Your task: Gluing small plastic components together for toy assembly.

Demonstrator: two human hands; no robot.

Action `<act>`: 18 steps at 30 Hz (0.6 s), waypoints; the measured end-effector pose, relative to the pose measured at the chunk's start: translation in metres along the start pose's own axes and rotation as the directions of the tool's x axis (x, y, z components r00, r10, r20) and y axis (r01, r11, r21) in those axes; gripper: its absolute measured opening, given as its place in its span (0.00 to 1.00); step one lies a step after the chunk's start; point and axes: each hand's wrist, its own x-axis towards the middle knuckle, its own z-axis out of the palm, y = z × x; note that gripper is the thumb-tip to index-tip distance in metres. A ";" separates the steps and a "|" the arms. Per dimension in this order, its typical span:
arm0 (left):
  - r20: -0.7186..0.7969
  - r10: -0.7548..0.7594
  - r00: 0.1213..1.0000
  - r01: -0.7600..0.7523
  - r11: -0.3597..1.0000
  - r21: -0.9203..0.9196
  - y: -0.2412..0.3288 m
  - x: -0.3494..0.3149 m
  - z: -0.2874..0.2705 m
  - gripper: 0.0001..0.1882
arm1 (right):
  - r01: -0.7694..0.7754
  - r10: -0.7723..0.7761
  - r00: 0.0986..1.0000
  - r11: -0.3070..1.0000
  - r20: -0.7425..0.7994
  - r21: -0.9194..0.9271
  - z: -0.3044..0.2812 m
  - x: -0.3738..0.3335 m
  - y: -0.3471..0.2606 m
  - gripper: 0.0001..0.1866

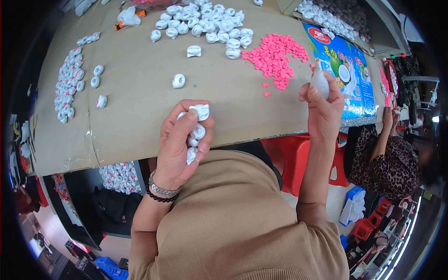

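My left hand is closed around several small white plastic pieces, held above the near edge of the table. Its thumb presses on the topmost white piece. To the right, my right hand grips a whitish squeeze bottle with its narrow tip pointing up. Beyond the left hand, two single white pieces lie on the cardboard-covered table. A heap of tiny pink pieces lies left of the bottle, and a large pile of white pieces sits farther back.
At the left lie rows of white pieces with pink bits. A blue printed sheet covers the table's right part. Red plastic stools stand below the edge. At the far right a co-worker in leopard print reaches to the table.
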 end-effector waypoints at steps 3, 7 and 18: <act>0.004 -0.002 1.000 0.002 1.000 0.002 -0.001 0.001 0.000 0.16 | -0.055 0.051 0.998 0.984 -0.026 -0.168 0.001 0.000 0.002 0.13; 0.009 -0.021 1.000 0.021 1.000 -0.001 -0.002 0.000 0.001 0.14 | 0.051 0.039 0.988 0.834 0.151 -0.549 -0.003 -0.003 0.017 0.10; 0.012 -0.028 1.000 0.028 0.998 0.050 -0.006 0.001 0.007 0.16 | 0.393 -0.109 0.917 0.410 0.383 -0.823 0.025 -0.003 0.026 0.08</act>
